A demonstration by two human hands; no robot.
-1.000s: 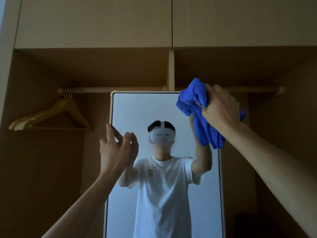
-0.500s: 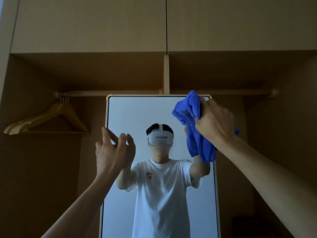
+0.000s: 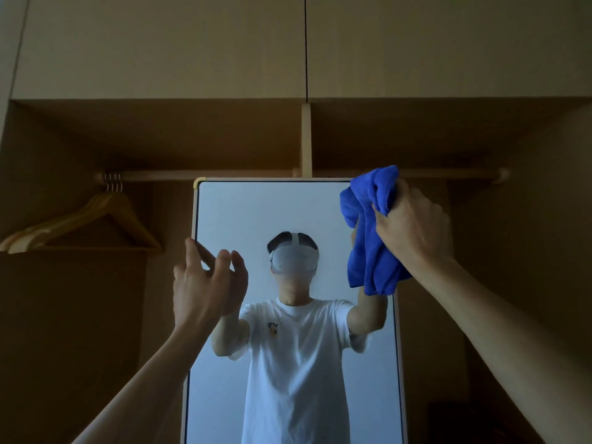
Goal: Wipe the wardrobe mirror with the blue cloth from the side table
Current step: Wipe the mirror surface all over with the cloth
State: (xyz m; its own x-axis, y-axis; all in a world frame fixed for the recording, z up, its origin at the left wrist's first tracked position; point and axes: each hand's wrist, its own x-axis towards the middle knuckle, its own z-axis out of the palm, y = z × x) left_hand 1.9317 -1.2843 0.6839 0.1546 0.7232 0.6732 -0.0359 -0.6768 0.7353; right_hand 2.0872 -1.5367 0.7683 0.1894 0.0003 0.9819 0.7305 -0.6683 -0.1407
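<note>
2 bare hands are raised at the wardrobe mirror (image 3: 250,213). The right hand (image 3: 413,229) grips the bunched blue cloth (image 3: 371,238) at the mirror's upper right corner, folds hanging below the fist. The left hand (image 3: 205,283) holds nothing, fingers loose and spread near the mirror's left edge. Wooden hangers (image 3: 96,219) hang from the rail (image 3: 224,175) at left.

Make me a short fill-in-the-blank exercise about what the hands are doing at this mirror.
The right hand grips a bunched ____ cloth at the upper right corner of the mirror.
The left hand holds ____, fingers loosely spread.
Wooden hangers hang on the rail to the ____ of the mirror.
Missing words: blue; nothing; left.
</note>
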